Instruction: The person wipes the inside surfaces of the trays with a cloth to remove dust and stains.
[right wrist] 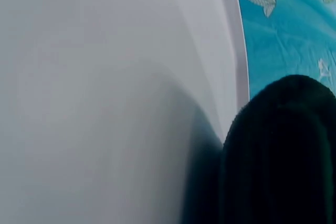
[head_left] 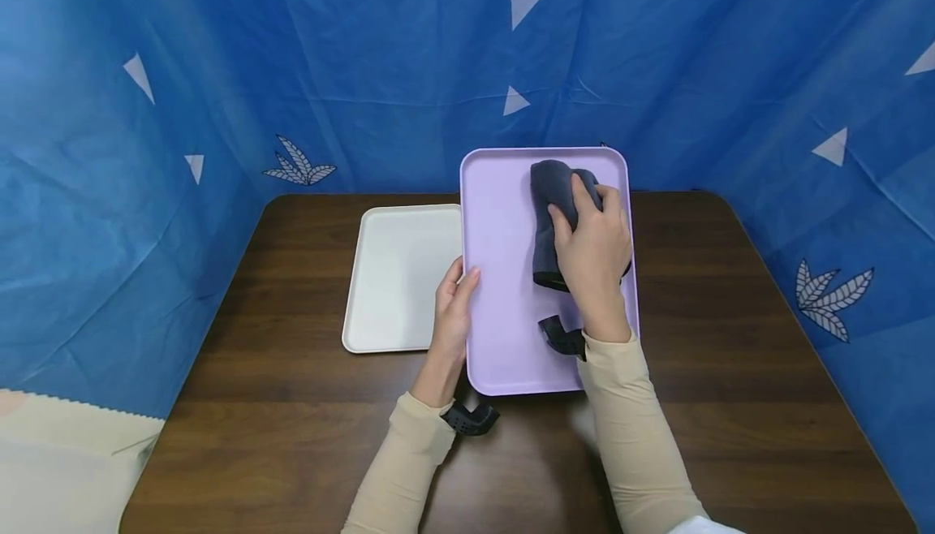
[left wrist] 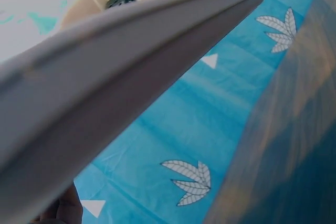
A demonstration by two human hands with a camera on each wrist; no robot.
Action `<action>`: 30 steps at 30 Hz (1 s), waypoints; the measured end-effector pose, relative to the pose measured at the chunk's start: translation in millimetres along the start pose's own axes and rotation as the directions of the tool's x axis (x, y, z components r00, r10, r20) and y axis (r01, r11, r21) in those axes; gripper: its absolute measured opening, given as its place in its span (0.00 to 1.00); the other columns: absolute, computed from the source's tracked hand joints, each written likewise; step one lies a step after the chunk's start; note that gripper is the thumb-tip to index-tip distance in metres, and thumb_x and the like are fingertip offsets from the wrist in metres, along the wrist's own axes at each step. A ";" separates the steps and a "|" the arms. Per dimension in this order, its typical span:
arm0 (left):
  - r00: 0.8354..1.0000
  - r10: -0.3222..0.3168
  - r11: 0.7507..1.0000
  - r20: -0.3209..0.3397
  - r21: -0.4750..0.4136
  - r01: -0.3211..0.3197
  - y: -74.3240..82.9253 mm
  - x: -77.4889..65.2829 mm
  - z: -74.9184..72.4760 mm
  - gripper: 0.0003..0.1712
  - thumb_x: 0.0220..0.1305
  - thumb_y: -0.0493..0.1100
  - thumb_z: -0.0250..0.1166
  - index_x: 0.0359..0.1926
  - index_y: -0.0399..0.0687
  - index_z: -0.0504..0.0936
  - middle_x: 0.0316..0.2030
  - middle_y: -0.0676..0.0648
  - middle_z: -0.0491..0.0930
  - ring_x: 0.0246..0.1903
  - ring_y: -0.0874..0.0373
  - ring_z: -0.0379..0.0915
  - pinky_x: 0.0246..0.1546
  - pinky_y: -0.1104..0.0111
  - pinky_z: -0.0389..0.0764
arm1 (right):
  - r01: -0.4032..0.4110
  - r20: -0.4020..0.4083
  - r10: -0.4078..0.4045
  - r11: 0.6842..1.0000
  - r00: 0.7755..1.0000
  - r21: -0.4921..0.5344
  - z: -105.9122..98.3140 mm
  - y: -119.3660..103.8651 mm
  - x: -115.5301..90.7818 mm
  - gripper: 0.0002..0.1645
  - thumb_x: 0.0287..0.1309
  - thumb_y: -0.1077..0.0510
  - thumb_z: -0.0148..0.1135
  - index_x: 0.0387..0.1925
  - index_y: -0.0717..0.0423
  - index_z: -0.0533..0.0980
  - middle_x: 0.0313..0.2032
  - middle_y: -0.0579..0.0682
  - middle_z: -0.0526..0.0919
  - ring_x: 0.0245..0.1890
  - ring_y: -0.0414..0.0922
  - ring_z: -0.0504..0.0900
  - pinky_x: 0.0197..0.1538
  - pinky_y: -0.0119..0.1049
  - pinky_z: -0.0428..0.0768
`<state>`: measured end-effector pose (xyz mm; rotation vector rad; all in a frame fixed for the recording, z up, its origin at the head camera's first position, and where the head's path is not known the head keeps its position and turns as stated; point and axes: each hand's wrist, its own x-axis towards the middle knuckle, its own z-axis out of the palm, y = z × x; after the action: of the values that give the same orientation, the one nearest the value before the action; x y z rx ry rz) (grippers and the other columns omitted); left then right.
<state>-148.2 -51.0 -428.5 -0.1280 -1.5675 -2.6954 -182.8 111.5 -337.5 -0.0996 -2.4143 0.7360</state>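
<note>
A purple tray [head_left: 504, 323] is held up and tilted toward the head camera. My left hand [head_left: 453, 307] grips its left edge, thumb on the front rim and the other fingers behind. In the left wrist view the tray's edge [left wrist: 131, 51] crosses close to the camera. My right hand [head_left: 595, 250] holds a folded dark grey cloth [head_left: 548, 226] against the upper right of the tray's face, thumb and fingers spread over it. The right wrist view shows the cloth's folded end [right wrist: 283, 150] beside the tray's pale inner surface [right wrist: 105, 77].
Flat on the brown wooden table [head_left: 292, 307] lies a white tray [head_left: 402, 274], its right side partly hidden by the purple one. Blue curtains [head_left: 380, 55] with white triangles and leaf prints hang behind and at both sides. Each wrist bears a black strap mount [head_left: 471, 419].
</note>
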 end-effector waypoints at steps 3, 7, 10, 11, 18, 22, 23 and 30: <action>1.000 0.002 1.000 0.000 -0.002 -0.002 1.6 0.1 -0.6 0.22 0.72 0.40 0.50 0.62 0.35 0.69 0.34 0.56 0.83 0.31 0.65 0.81 0.33 0.72 0.82 | -0.056 0.000 0.056 0.998 0.998 -0.012 -4.3 5.3 2.0 0.30 0.63 0.50 0.64 0.65 0.50 0.73 0.58 0.65 0.73 0.53 0.62 0.76 0.41 0.63 0.78; 1.000 0.007 1.000 0.007 -0.009 -0.007 3.2 -0.1 -0.6 0.21 0.73 0.40 0.50 0.62 0.35 0.69 0.34 0.56 0.83 0.31 0.65 0.81 0.33 0.72 0.82 | -0.108 -0.011 0.107 0.994 0.994 -0.019 -8.4 10.1 3.3 0.30 0.64 0.49 0.63 0.65 0.50 0.72 0.58 0.65 0.72 0.54 0.62 0.75 0.41 0.63 0.78; 1.000 0.007 1.000 0.015 -0.013 -0.007 3.1 -0.1 -0.1 0.21 0.73 0.40 0.50 0.62 0.35 0.69 0.35 0.56 0.83 0.31 0.65 0.81 0.33 0.72 0.82 | -0.134 -0.011 0.134 0.991 0.991 -0.007 -10.4 11.5 3.1 0.30 0.64 0.49 0.62 0.66 0.50 0.71 0.58 0.65 0.71 0.55 0.61 0.74 0.43 0.63 0.78; 1.000 0.007 1.000 0.016 -0.010 -0.007 2.9 -0.1 0.0 0.21 0.73 0.40 0.50 0.62 0.35 0.69 0.35 0.56 0.83 0.31 0.65 0.81 0.33 0.73 0.82 | -0.141 -0.009 0.141 0.990 0.990 -0.005 -10.9 11.7 2.7 0.30 0.65 0.49 0.62 0.66 0.50 0.71 0.58 0.65 0.71 0.55 0.61 0.74 0.44 0.64 0.78; 1.000 0.001 1.000 0.024 -0.002 -0.001 2.7 0.0 -0.9 0.22 0.73 0.41 0.50 0.63 0.34 0.68 0.35 0.56 0.83 0.31 0.65 0.81 0.33 0.73 0.82 | -0.158 0.007 0.158 0.987 0.987 0.005 -10.4 12.0 -0.1 0.30 0.65 0.49 0.61 0.67 0.51 0.70 0.59 0.66 0.70 0.55 0.61 0.73 0.45 0.63 0.77; 0.999 -0.007 1.000 0.033 -0.018 0.008 3.5 0.1 -1.3 0.21 0.73 0.40 0.51 0.62 0.36 0.69 0.35 0.56 0.83 0.32 0.65 0.82 0.33 0.73 0.82 | -0.157 0.009 0.157 0.988 0.988 0.003 -9.0 12.5 -1.3 0.30 0.66 0.49 0.60 0.67 0.50 0.70 0.59 0.66 0.70 0.56 0.61 0.73 0.45 0.63 0.77; 0.999 -0.008 1.000 0.036 -0.021 0.009 3.4 0.2 -1.6 0.21 0.73 0.40 0.51 0.62 0.36 0.69 0.35 0.56 0.83 0.32 0.65 0.82 0.33 0.72 0.82 | -0.156 0.009 0.156 0.988 0.988 0.002 -8.7 12.5 -1.6 0.30 0.66 0.49 0.60 0.67 0.50 0.69 0.59 0.66 0.69 0.56 0.61 0.73 0.45 0.63 0.77; 0.999 -0.011 1.000 0.041 -0.028 0.012 2.8 0.7 -2.6 0.21 0.72 0.39 0.50 0.62 0.36 0.68 0.36 0.56 0.83 0.33 0.65 0.82 0.34 0.72 0.82 | -0.143 0.020 0.143 0.990 0.990 -0.006 -5.9 9.2 -5.4 0.31 0.65 0.48 0.61 0.68 0.49 0.69 0.60 0.65 0.69 0.57 0.61 0.73 0.46 0.64 0.76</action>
<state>-148.9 -54.6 -427.3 -0.1766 -1.5454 -2.7423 -175.9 120.8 -341.3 -0.2704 -2.4473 0.7996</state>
